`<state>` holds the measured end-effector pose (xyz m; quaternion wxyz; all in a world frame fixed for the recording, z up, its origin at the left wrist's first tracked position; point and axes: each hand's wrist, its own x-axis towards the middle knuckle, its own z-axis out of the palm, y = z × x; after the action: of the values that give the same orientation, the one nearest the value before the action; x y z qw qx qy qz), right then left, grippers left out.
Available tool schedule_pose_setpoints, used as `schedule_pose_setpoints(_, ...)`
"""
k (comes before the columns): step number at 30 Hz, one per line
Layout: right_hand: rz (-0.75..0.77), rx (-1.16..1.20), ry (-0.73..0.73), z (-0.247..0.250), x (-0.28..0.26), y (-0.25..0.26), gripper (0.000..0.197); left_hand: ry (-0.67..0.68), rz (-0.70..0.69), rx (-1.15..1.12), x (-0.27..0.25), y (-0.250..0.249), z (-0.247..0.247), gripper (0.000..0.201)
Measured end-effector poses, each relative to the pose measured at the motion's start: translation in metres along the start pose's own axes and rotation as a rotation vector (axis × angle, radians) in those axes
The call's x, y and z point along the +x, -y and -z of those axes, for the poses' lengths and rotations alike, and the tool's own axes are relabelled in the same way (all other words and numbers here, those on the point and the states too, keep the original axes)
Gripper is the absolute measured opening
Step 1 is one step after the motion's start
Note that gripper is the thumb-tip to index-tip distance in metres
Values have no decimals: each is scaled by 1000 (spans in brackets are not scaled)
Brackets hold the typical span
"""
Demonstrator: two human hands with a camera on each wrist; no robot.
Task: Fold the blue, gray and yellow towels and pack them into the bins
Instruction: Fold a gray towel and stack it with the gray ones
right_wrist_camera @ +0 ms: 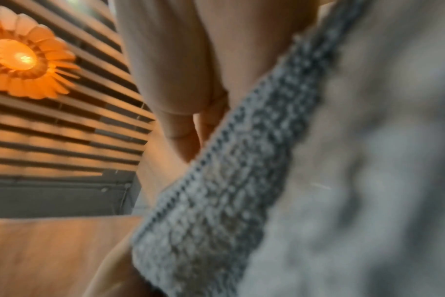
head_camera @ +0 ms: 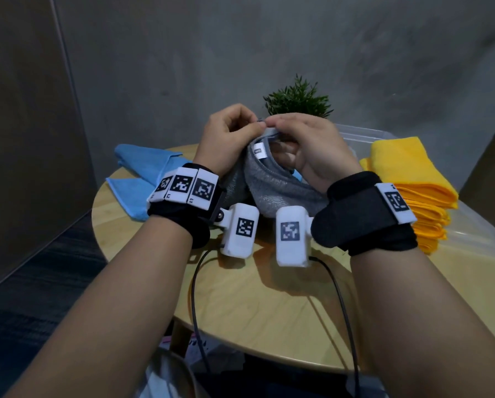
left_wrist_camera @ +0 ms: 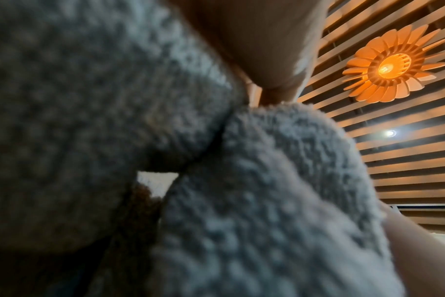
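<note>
Here, near to far:
Bench: round pale wooden bench [head_camera: 257,305].
Gray towel: fluffy gray terry towel [head_camera: 272,182] hangs from both hands, lifted above the bench.
Left hand: left hand [head_camera: 226,136] pinches its top hem.
Right hand: right hand [head_camera: 306,145] pinches the same hem, just beside the left.
Blue towel: flat blue cloth [head_camera: 142,168], far left.
Yellow towels: folded stack [head_camera: 407,182], far right.

gray towel [head_camera: 272,185]: nubby terry cloth | yellow towels [head_camera: 407,179]: soft matt cloth | table [head_camera: 263,305]: smooth pale wood | bin [head_camera: 364,133]: clear plastic
</note>
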<state>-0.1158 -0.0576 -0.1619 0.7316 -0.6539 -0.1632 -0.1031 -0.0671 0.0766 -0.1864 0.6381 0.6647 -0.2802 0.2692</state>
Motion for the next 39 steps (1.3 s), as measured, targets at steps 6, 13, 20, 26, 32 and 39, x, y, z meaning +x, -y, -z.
schedule_pose_setpoints(6, 89, -84, 88, 8, -2, -1, 21, -29, 31, -37, 2, 2, 4, 14)
schedule_pose_setpoints(13, 321, -511, 6, 15, 4, -2, 14, -55, 67, -52, 3, 4, 5, 13)
schedule_pose_setpoints(20, 312, -482, 72, 21, 2, 2, 19, -18, 19, -68, 0, 4, 6, 15)
schedule_pose_setpoints(26, 367, -581, 44, 20, 8, -5, 15, 5, 0, -102, -1, 0, 5, 12)
schedule_pose_setpoints(32, 394, -663, -32, 19, 12, -8, 18, 58, -8, -109, -2, -2, 4, 11)
schedule_pose_setpoints(39, 433, -754, -36, 20, 11, -8, 12, 76, 9, -214, -3, -3, 6, 30)
